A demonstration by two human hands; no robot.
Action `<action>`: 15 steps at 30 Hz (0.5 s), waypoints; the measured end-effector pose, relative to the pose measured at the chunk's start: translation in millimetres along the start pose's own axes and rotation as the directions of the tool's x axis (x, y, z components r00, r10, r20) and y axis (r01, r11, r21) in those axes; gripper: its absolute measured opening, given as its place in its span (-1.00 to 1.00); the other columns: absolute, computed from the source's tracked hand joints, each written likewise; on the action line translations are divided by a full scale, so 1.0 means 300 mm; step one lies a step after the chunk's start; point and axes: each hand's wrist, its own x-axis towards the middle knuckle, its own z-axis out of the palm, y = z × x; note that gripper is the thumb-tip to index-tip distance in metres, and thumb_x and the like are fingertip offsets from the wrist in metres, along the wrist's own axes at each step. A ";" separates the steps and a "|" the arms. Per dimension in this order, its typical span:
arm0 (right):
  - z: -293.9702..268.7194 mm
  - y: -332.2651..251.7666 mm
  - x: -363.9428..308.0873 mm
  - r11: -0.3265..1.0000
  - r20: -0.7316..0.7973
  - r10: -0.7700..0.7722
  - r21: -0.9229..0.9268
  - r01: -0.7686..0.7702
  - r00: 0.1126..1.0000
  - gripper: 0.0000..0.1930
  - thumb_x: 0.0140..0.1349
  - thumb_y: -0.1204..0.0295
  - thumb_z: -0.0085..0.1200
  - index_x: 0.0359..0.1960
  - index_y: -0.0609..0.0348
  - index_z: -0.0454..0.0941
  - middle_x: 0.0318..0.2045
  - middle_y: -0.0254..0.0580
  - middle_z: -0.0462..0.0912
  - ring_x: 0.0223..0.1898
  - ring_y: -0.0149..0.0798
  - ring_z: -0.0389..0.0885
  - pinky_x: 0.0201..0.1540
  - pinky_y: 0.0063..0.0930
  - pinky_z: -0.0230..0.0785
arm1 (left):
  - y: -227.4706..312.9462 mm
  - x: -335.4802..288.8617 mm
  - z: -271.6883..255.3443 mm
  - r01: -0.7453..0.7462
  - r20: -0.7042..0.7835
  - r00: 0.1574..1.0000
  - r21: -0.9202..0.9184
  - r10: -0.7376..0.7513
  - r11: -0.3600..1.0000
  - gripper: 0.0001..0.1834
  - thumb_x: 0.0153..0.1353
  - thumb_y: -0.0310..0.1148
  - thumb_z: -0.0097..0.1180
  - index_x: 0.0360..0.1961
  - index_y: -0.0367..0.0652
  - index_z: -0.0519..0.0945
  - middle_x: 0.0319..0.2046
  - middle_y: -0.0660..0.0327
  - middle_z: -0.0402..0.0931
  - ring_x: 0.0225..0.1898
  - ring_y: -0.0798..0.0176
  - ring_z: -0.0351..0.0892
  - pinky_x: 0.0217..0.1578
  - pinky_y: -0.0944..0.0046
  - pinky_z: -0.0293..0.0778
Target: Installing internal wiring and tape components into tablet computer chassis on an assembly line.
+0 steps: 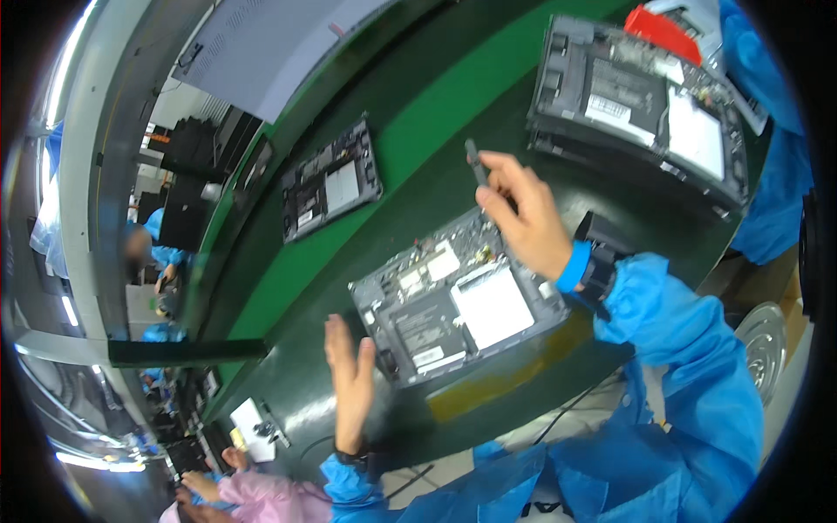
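An opened laptop base (pixel 453 305) lies in front of me on the dark green table, its inside facing up. It shows a black battery (pixel 425 331), a bright white panel (pixel 493 305) and a circuit board along its far side. Over its far right corner, my right hand (pixel 523 213) pinches a short dark grey bar-shaped piece (pixel 476 162) between thumb and fingers, one end pointing up. I cannot make out what kind of part it is. My left hand (pixel 349 375) is open and upright just beside the base's left edge, fingers stretched, holding nothing.
Several similar laptop bases (pixel 636 113) are stacked at the far right, a red piece (pixel 664 33) on top. Another base (pixel 332 181) sits on the bright green strip beyond. A co-worker in a pink sleeve (pixel 279 500) is at lower left, near a white sheet (pixel 253 429).
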 end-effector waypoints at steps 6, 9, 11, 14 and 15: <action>0.002 0.022 0.026 0.980 0.014 0.134 0.149 -0.135 0.991 -0.66 0.40 0.41 0.17 0.15 0.26 0.52 -0.45 -0.22 0.54 -0.38 -0.19 0.49 -0.22 -0.25 0.38 | 0.112 -0.062 0.123 -0.046 -0.060 0.998 -0.250 0.032 0.967 -0.26 0.55 -0.24 -0.02 0.58 -0.41 0.06 0.60 -0.19 -0.02 0.65 -0.07 -0.14 0.56 0.03 -0.14; -0.001 0.018 0.015 0.984 0.012 0.077 0.162 -0.078 0.997 -0.63 0.43 0.44 0.13 0.22 0.25 0.48 -0.42 -0.27 0.52 -0.33 -0.28 0.46 -0.18 -0.32 0.35 | 0.155 -0.092 0.133 0.079 -0.131 0.970 -0.624 -0.203 0.778 -0.35 0.60 -0.32 -0.08 0.57 -0.40 0.11 0.48 0.00 0.25 0.43 0.18 0.29 0.45 0.19 0.14; -0.013 0.007 0.019 0.985 0.024 0.080 0.153 -0.082 0.997 -0.61 0.44 0.48 0.11 0.25 0.30 0.45 -0.40 -0.28 0.48 -0.31 -0.38 0.43 -0.16 -0.40 0.33 | 0.214 -0.077 0.115 0.038 -0.150 0.950 -0.817 -0.276 0.575 -0.42 0.59 -0.36 -0.05 0.52 -0.40 0.21 0.36 0.02 0.40 0.31 0.24 0.44 0.33 0.23 0.34; -0.039 0.001 0.020 0.986 -0.040 0.061 0.157 -0.054 0.997 -0.63 0.42 0.40 0.14 0.21 0.19 0.49 -0.42 -0.26 0.56 -0.33 -0.19 0.49 -0.16 -0.26 0.37 | 0.294 -0.020 0.074 -0.051 -0.182 0.953 -0.885 -0.243 0.463 -0.48 0.56 -0.41 -0.02 0.46 -0.39 0.31 0.23 0.06 0.55 0.17 0.27 0.60 0.19 0.25 0.53; -0.044 -0.013 0.023 0.982 -0.092 0.035 0.189 -0.017 0.995 -0.62 0.42 0.40 0.14 0.22 0.21 0.49 -0.41 -0.25 0.56 -0.32 -0.19 0.48 -0.16 -0.26 0.37 | 0.302 0.009 0.053 -0.066 -0.198 0.949 -0.884 -0.244 0.463 -0.49 0.55 -0.42 0.01 0.44 -0.40 0.34 0.19 0.04 0.59 0.11 0.24 0.66 0.17 0.26 0.57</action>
